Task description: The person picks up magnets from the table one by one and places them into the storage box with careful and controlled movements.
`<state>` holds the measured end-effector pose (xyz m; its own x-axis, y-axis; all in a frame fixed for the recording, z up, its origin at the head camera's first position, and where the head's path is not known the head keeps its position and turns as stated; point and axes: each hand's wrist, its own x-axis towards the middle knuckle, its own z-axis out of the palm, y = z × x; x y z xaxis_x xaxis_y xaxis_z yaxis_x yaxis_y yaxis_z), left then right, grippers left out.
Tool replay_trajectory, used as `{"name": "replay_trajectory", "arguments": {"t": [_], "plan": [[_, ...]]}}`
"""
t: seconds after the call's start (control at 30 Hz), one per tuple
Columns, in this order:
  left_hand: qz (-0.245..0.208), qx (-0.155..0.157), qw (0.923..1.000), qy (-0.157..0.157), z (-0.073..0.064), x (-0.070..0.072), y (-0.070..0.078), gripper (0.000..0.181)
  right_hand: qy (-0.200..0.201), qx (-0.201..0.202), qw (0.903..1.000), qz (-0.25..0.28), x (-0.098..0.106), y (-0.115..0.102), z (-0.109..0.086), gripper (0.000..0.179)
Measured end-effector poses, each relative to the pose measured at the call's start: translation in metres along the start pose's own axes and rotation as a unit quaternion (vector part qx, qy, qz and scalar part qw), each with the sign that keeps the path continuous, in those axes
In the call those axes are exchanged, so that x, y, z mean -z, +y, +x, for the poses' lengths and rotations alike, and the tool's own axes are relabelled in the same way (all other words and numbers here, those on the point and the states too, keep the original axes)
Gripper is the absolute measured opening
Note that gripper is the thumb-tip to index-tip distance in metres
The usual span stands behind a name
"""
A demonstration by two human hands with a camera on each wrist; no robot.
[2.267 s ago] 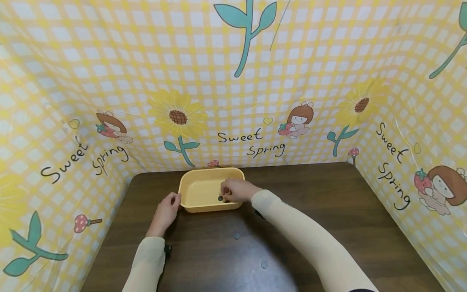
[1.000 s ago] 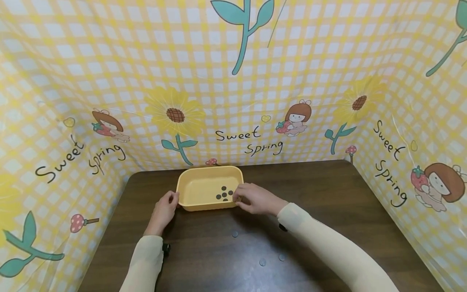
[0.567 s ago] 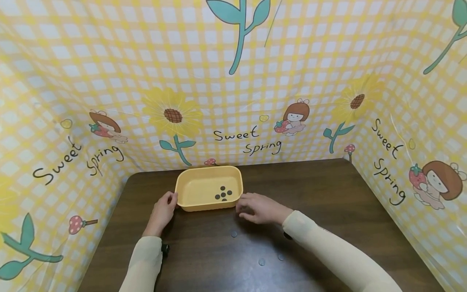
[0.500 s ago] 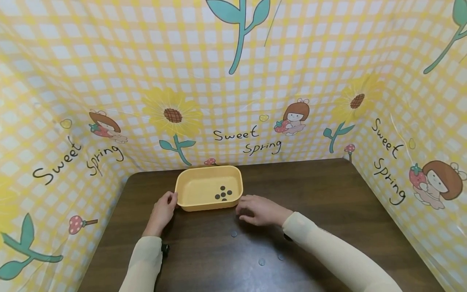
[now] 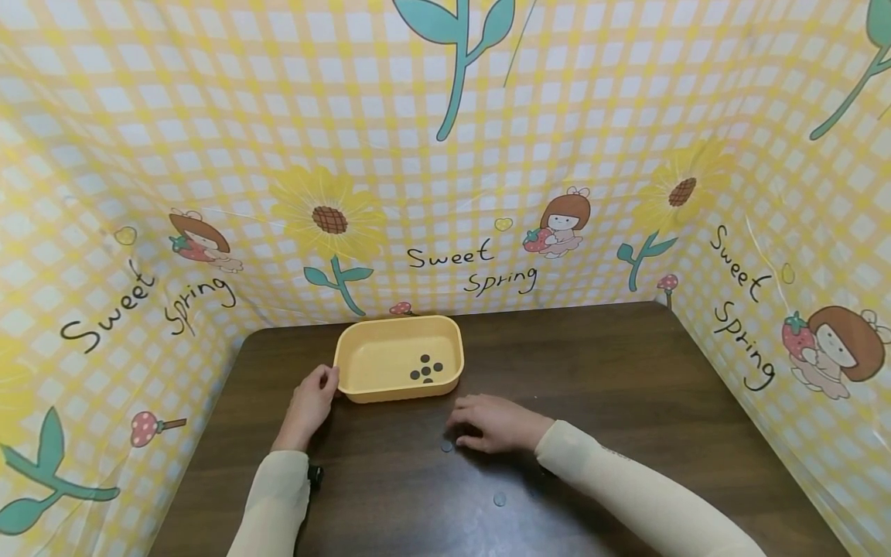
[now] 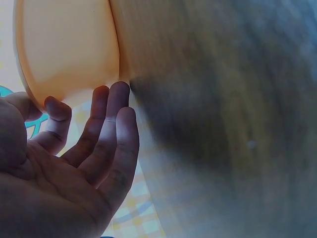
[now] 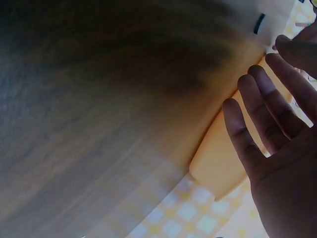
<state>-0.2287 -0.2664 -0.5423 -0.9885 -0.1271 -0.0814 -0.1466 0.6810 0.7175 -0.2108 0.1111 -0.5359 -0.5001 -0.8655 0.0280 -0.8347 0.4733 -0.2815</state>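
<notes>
A yellow rectangular tray with rounded corners stands at the back of the table. Several small dark discs, like coins, lie in its right half. My left hand pinches the tray's left end between thumb and index finger, its other fingers loosely extended, as the left wrist view shows. In front of the tray, my right hand reaches low over the table with relaxed, slightly bent fingers and nothing between them. Close by its fingertips lies a small grey disc. Another grey disc lies nearer the front.
The dark brown wooden table has a glossy patch near the front. A yellow checked cloth with printed flowers hangs round the back and both sides, right behind the tray.
My right hand came out of the tray, leaving discs inside, and moved down toward the near grey disc. The right forearm now covers the third table disc. The left hand stays at the tray.
</notes>
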Motion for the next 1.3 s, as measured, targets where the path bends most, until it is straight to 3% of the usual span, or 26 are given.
{"name": "replay_trajectory", "arguments": {"t": [0.2, 0.43, 1.3], "plan": [[0.0, 0.0, 1.0, -0.002, 0.0, 0.0, 0.0, 0.047, -0.011, 0.026, 0.9993, -0.023, -0.007, -0.004, 0.004, 0.032], [0.003, 0.0, 1.0, 0.0, 0.0, -0.001, 0.0, 0.047, -0.003, 0.05, 0.9971, -0.056, -0.008, -0.007, 0.007, 0.028], [0.006, -0.003, 1.0, 0.003, -0.001, 0.0, 0.001, 0.046, 0.003, 0.039, 0.9961, -0.079, -0.012, -0.007, 0.006, 0.02]]}}
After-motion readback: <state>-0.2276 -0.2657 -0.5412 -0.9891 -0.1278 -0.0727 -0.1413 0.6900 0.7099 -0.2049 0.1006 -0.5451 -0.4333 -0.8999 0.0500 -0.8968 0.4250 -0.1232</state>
